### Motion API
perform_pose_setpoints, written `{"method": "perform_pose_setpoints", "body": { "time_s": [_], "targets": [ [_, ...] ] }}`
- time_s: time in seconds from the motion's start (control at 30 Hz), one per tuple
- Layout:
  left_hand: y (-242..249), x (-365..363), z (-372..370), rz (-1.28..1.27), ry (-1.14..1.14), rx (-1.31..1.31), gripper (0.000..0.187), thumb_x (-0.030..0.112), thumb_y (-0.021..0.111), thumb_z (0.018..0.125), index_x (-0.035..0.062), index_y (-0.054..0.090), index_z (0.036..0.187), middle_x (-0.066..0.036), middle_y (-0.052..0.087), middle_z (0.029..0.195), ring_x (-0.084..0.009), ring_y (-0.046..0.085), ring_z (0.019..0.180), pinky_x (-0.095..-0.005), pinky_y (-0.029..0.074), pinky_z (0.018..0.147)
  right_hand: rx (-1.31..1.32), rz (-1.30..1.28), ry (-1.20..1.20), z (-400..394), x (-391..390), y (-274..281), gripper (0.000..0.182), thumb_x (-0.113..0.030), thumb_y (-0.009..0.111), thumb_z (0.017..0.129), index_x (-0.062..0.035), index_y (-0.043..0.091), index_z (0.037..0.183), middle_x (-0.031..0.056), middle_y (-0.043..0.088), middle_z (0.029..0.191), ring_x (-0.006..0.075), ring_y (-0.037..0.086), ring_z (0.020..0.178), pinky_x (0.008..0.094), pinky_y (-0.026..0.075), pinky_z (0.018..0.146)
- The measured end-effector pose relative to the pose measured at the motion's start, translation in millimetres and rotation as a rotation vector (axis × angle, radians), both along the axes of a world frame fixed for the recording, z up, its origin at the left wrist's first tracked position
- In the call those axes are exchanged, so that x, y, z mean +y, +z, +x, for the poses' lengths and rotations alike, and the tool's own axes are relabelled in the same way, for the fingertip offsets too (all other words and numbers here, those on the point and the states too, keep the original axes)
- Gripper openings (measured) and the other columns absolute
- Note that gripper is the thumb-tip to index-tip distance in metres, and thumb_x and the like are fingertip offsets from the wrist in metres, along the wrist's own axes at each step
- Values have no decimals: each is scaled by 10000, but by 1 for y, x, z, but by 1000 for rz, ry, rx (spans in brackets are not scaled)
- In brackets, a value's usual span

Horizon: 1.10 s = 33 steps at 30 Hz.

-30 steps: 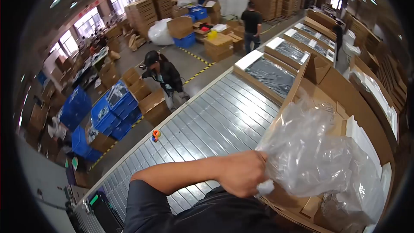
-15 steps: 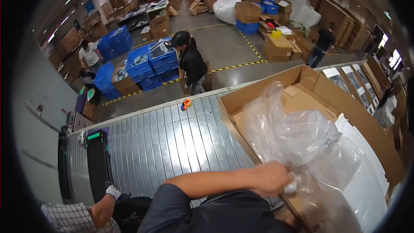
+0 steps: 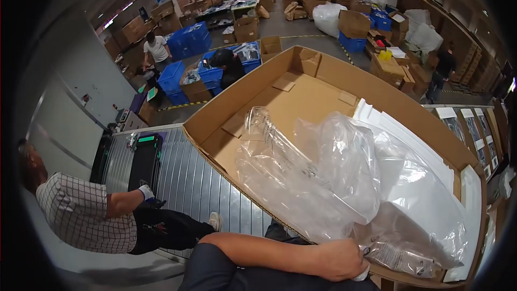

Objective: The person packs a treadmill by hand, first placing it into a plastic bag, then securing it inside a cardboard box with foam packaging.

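My left hand (image 3: 341,259) is closed at the near edge of a large open cardboard box (image 3: 318,83). Bunched clear plastic runs into its fist, part of a big clear plastic bag (image 3: 344,167) that lies loosely crumpled in the box. Beneath the plastic, along the right side, are white foam pieces (image 3: 388,124). Small print shows on the plastic near the hand. A bit of white shows under the fist, too small to make out. My right hand is out of sight.
The box rests over a metal roller conveyor (image 3: 186,183). At left, a person in a checked shirt (image 3: 89,213) stands beside a black panel (image 3: 145,161). Across the conveyor are blue crates (image 3: 172,78) and a person in a black cap (image 3: 229,67). Framed panels (image 3: 471,124) lean at right.
The view has swung left, and the box now sits farther left across the conveyor, covering more of it. The bag lies lower and more spread. The person in the checked shirt shows more fully.
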<state>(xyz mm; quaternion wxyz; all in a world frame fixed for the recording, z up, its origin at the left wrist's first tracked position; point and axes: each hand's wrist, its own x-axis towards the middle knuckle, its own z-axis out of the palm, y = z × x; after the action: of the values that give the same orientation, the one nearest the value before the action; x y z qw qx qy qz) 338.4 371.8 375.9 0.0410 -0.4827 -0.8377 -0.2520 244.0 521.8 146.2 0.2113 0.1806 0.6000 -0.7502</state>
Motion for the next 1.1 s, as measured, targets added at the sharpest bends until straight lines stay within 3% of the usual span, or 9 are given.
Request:
{"method": "perform_pose_setpoints", "body": {
  "time_s": [0.1, 0.23, 0.33, 0.37, 0.57, 0.77, 0.9, 1.1],
  "targets": [
    [-4, 2, 2, -102, 65, -56, 201, 189, 478, 783, -10, 502, 786, -139, 560, 652, -277, 572, 582, -375, 447, 566, -1, -5, 80, -7, -3, -6, 635, -482, 557, 835, -75, 444, 1309, 135, 518, 1258, 252, 484, 1171, 380, 370, 990],
    [1, 7, -18, -157, 150, -285, 186, 155, 450, 817, -16, 521, 807, -161, 592, 715, -311, 600, 630, -396, 481, 624, -3, 1, 184, -19, 1, -11, 631, -481, 557, 837, -75, 446, 1307, 136, 522, 1253, 251, 488, 1167, 377, 375, 986],
    [-19, -4, -23, -101, 258, -201, 195, 150, 438, 830, -15, 540, 833, -165, 594, 709, -336, 612, 646, -392, 499, 634, -17, 32, 246, -25, -3, -11, 628, -480, 556, 838, -74, 448, 1305, 136, 526, 1249, 251, 491, 1163, 375, 378, 983],
    [-9, -9, -30, -189, 246, -290, 196, 157, 467, 804, -13, 556, 847, -177, 594, 696, -344, 619, 660, -392, 506, 616, -22, 42, 262, -27, -5, -10, 627, -479, 556, 838, -74, 449, 1304, 136, 527, 1248, 251, 492, 1162, 374, 379, 982],
    [-35, -56, -30, -48, 86, -346, 170, 133, 523, 724, -21, 570, 779, -193, 610, 712, -358, 623, 672, -424, 501, 605, -53, 144, 302, -17, -30, -22, 622, -477, 556, 840, -74, 453, 1301, 137, 533, 1240, 250, 498, 1156, 370, 386, 976],
    [-41, -107, -14, -24, 140, -342, 148, 120, 543, 695, -25, 570, 706, -202, 598, 647, -372, 621, 646, -438, 492, 591, -78, 235, 321, 9, -53, -31, 616, -476, 556, 842, -73, 457, 1298, 137, 540, 1232, 249, 505, 1149, 366, 392, 970],
    [-19, -125, -1, -95, 138, -461, 137, 107, 554, 680, -24, 574, 715, -203, 596, 640, -369, 619, 635, -437, 491, 580, -93, 265, 305, 25, -57, -29, 612, -474, 555, 843, -73, 460, 1296, 138, 544, 1226, 248, 509, 1145, 363, 397, 966],
    [-36, -151, 15, -117, 178, -581, 129, 89, 560, 667, -22, 582, 730, -191, 598, 624, -356, 623, 621, -415, 494, 563, -161, 348, 288, 62, -53, -39, 607, -472, 555, 845, -72, 464, 1292, 138, 551, 1219, 247, 515, 1138, 359, 403, 960]
  ]
}}
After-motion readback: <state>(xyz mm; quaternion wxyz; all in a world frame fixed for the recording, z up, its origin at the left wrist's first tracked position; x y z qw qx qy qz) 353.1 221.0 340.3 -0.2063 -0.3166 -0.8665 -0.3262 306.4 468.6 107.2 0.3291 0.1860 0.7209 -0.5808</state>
